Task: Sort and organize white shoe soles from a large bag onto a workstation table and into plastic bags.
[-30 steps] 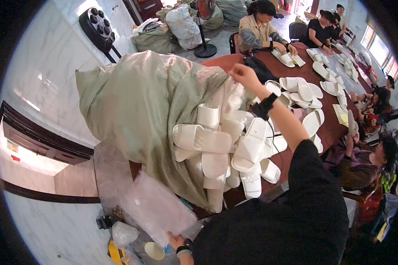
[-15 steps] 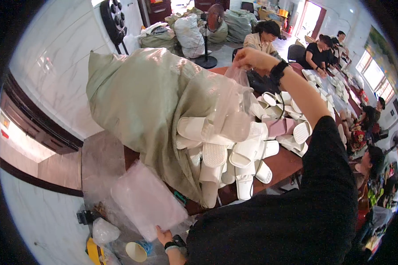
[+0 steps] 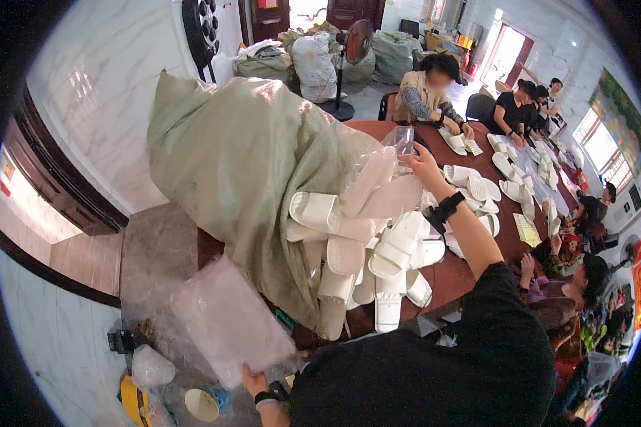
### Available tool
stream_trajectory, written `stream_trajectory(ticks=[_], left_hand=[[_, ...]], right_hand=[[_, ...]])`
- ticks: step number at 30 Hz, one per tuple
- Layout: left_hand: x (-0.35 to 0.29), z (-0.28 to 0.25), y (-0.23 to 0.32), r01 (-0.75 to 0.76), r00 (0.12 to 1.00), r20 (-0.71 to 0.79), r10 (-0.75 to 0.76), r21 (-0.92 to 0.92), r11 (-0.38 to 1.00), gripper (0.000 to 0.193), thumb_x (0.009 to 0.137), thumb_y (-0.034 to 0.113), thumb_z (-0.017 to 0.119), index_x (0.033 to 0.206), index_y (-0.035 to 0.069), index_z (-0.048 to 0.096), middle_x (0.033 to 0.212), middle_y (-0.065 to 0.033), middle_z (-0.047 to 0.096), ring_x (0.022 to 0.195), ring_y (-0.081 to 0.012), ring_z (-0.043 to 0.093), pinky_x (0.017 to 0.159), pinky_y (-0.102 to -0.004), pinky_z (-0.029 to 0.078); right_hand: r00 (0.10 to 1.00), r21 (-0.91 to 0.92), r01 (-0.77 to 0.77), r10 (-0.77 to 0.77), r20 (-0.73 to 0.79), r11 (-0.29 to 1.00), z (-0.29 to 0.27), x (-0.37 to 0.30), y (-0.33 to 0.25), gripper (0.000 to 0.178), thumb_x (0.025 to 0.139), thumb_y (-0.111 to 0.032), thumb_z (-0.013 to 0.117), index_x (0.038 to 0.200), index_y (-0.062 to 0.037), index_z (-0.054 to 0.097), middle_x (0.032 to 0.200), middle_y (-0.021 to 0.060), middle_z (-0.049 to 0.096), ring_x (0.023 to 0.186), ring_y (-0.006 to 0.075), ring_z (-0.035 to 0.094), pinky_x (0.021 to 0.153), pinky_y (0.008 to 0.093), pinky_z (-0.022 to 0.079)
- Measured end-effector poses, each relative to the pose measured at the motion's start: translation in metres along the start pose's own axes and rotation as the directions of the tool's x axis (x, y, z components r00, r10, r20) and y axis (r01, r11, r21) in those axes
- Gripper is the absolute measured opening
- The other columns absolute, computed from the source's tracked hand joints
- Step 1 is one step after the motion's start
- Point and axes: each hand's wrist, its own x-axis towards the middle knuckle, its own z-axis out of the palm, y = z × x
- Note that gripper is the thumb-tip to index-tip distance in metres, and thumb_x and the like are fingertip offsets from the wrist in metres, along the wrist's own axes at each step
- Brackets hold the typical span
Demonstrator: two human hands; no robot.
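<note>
Low at the left, my left hand [image 3: 255, 382] grips the lower edge of a stack of pinkish clear plastic bags [image 3: 235, 320]. Across the table, my right hand [image 3: 426, 169] pinches the end of a clear plastic bag [image 3: 400, 141]. Two pale pinkish slippers [image 3: 388, 198] lie under or inside that bag; which one I cannot tell. Beside them, white slippers [image 3: 397, 245] spill in a heap from the mouth of a big grey-green woven sack [image 3: 242, 153] lying on its side.
The reddish-brown table [image 3: 452, 245] runs away to the right, with more white slippers [image 3: 473, 185] on it. Several people sit along it, the nearest a person in a beige top [image 3: 413, 96]. A standing fan [image 3: 357, 41] and full sacks [image 3: 313, 64] stand behind. A paper cup [image 3: 201, 404] is at lower left.
My right hand has come down with the clear bag, and the pinkish slippers under it now show more plainly. My left hand keeps its hold on the bag stack. The view has shifted slightly.
</note>
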Motion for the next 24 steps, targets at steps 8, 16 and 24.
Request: stream_trajectory(ticks=[8,16,24], left_hand=[[-0.018,0.016,0.026,-0.109,0.988,-0.035,0.150,0.533,0.839,0.053,0.074,0.009,0.054,0.123,-0.009,0.045,0.116,-0.0239,0.053,0.102,-0.0309,0.053,0.089,-0.0343,0.042],[-0.037,0.025,0.048,0.073,0.995,-0.088,-0.051,0.268,0.961,0.063,0.074,-0.005,0.050,0.134,-0.004,0.035,0.103,-0.0114,0.056,0.083,-0.0200,0.048,0.071,-0.0270,0.045],[0.017,-0.043,-0.050,-0.260,0.955,0.035,0.294,0.573,0.777,0.056,0.080,-0.004,0.052,0.134,-0.004,0.035,0.111,-0.0110,0.053,0.087,-0.0224,0.050,0.078,-0.0310,0.046]], right_hand=[[0.949,-0.489,0.275,-0.154,0.274,0.828,0.077,0.018,-0.169,0.061,0.085,-0.008,0.054,0.140,-0.0168,0.029,0.090,0.0070,0.065,0.076,0.0106,0.060,0.058,0.0258,0.048],[0.860,-0.533,0.495,-0.298,0.415,0.687,0.121,0.069,-0.206,0.068,0.078,-0.005,0.052,0.141,-0.0170,0.028,0.082,0.0182,0.063,0.067,0.0286,0.060,0.063,0.0353,0.048],[0.831,-0.552,0.484,-0.158,0.534,0.680,0.142,0.078,-0.262,0.071,0.077,0.002,0.051,0.141,-0.0192,0.030,0.095,0.0134,0.067,0.072,0.0160,0.063,0.065,0.0321,0.051]])
